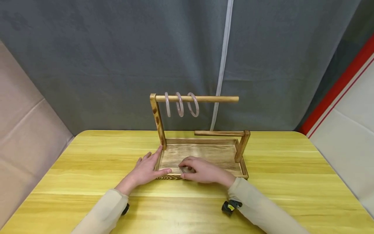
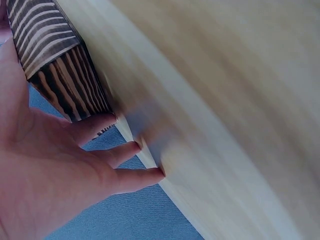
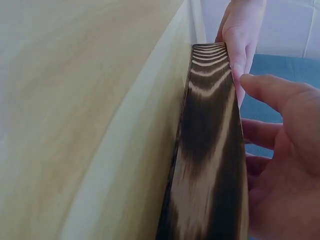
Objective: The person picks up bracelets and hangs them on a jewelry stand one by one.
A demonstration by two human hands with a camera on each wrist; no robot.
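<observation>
A wooden jewelry stand [image 1: 157,120] with a tray base stands on the table. Three pale pink bangles [image 1: 167,105] hang from its upper bar. My left hand [image 1: 144,170] rests at the tray's left end, fingers spread along the outside and thumb over the front rim. In the left wrist view, its fingertips [image 2: 159,174] touch the tabletop beside the striped tray corner [image 2: 62,82]. Over the front of the tray, my right hand [image 1: 205,170] pinches a translucent bangle [image 1: 187,170], partly hidden by the fingers. The tray's front wall [image 3: 205,135] hides part of that hand in the right wrist view.
A shorter, lower bar [image 1: 219,133] extends left from the post [image 1: 242,146] at the tray's right end. The yellow wood-grain table [image 1: 292,178] surrounds the stand. Behind it hangs a grey curtain [image 1: 117,65].
</observation>
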